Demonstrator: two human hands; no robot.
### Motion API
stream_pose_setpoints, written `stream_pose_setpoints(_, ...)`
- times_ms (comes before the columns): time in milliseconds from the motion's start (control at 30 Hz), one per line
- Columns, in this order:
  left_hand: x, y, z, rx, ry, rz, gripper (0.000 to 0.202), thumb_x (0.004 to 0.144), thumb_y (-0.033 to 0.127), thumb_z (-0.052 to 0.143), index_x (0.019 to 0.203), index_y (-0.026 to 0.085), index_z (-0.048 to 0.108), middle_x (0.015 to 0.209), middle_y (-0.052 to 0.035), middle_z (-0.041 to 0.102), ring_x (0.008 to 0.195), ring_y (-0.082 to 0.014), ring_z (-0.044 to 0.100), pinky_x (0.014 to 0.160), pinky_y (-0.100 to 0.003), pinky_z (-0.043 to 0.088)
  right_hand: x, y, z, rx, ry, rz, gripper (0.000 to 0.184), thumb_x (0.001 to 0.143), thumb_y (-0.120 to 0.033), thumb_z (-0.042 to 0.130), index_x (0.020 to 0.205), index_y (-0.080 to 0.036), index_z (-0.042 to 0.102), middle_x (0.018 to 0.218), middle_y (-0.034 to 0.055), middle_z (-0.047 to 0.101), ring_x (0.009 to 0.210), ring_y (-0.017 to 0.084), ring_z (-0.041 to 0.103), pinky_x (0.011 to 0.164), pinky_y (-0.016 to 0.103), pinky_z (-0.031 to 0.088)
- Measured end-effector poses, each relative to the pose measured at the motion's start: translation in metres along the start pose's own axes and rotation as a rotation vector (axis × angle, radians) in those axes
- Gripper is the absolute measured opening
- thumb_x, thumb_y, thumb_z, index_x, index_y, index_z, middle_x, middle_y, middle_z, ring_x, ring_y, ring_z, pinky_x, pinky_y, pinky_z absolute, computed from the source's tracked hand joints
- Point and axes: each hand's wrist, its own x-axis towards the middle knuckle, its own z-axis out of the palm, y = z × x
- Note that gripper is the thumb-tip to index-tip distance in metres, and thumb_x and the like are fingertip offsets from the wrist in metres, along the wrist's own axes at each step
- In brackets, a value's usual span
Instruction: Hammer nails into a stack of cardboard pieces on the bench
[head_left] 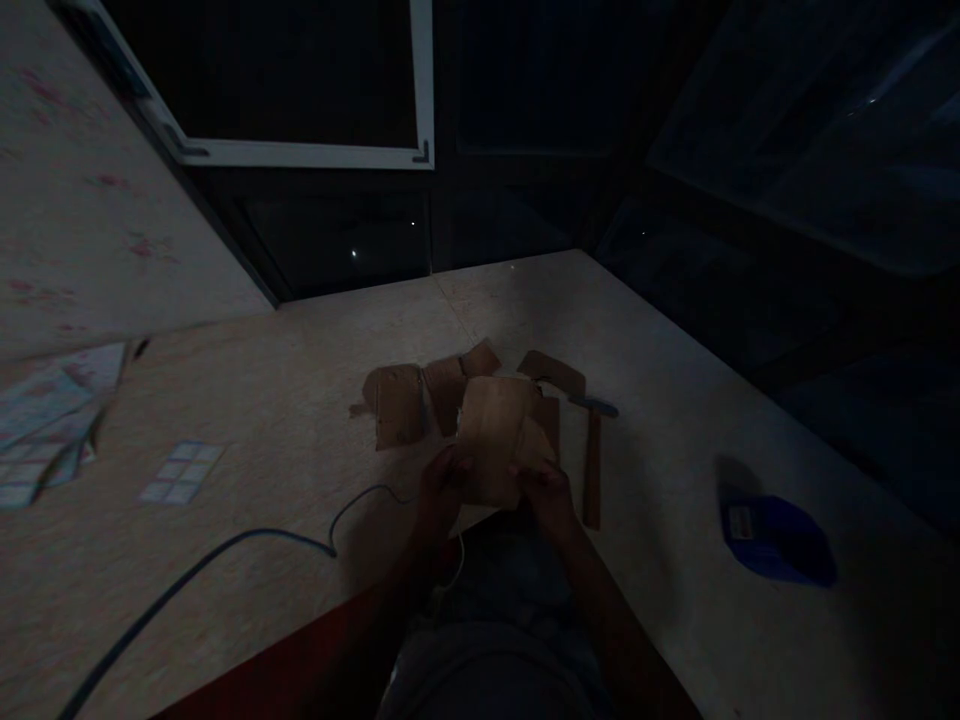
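Note:
My left hand (pixel 444 480) grips the lower left edge of a flat brown cardboard piece (pixel 491 430), which is raised in front of me. With closed fingers, my right hand (pixel 544 485) holds a smaller cardboard piece (pixel 534 443) against the right side of the larger one. Behind them, several cut cardboard scraps (pixel 400 405) lie on the floor, one of them a curved strip (pixel 553 371) at the upper right. A hammer (pixel 593 450) with a wooden handle rests just right of the scraps. Dim light hides the exact finger contacts.
A blue dustpan-like scoop (pixel 780 540) lies at the right. A blue cable (pixel 247 535) snakes across the floor at left, near printed sheets (pixel 49 430) and a small gridded card (pixel 182 472). Dark window panes and a white-framed sash (pixel 300 154) border the floor's far side.

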Motion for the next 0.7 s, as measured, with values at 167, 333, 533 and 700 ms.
stream_pose_setpoints(167, 0.012, -0.018, 0.0, 0.123, -0.022, -0.001, 0.045, 0.085, 0.057, 0.055, 0.087, 0.015, 0.069, 0.086, -0.0085, 0.072, 0.084, -0.0226, 0.067, 0.073, -0.032, 0.054, 0.005, -0.005, -0.015, -0.104, 0.124, -0.025, 0.036, 0.065, -0.049, 0.082, 0.08, -0.018, 0.072, 0.077, 0.0028, 0.075, 0.072, 0.021, 0.068, 0.065, 0.03, 0.052)
stream_pose_setpoints(333, 0.049, -0.025, -0.036, 0.545, 0.258, 0.106, 0.045, 0.088, 0.046, 0.054, 0.117, 0.013, 0.064, 0.119, -0.0184, 0.069, 0.111, -0.0308, 0.065, 0.095, -0.044, 0.052, 0.025, -0.014, -0.059, -0.136, 0.27, -0.047, 0.038, 0.063, -0.046, 0.078, 0.087, -0.018, 0.07, 0.082, 0.0048, 0.076, 0.075, 0.023, 0.069, 0.065, 0.031, 0.053)
stream_pose_setpoints(533, 0.082, -0.033, -0.063, 1.09, 0.384, -0.053, 0.076, 0.081, 0.045, 0.065, 0.142, 0.006, 0.042, 0.138, -0.0276, 0.054, 0.134, -0.0393, 0.047, 0.103, -0.05, 0.046, 0.04, -0.014, -0.091, -0.19, 0.313, -0.075, 0.034, 0.062, -0.045, 0.075, 0.082, -0.018, 0.068, 0.08, 0.0075, 0.076, 0.075, 0.024, 0.069, 0.063, 0.032, 0.052)
stream_pose_setpoints(700, 0.091, -0.038, -0.054, 1.207, 0.441, -0.144, 0.086, 0.079, 0.045, 0.066, 0.145, -0.001, 0.035, 0.14, -0.0316, 0.05, 0.134, -0.0429, 0.044, 0.104, -0.052, 0.042, 0.046, 0.0, -0.085, -0.219, 0.243, -0.131, 0.039, 0.069, -0.052, 0.072, 0.09, -0.019, 0.069, 0.088, 0.0067, 0.077, 0.079, 0.024, 0.07, 0.067, 0.033, 0.054)
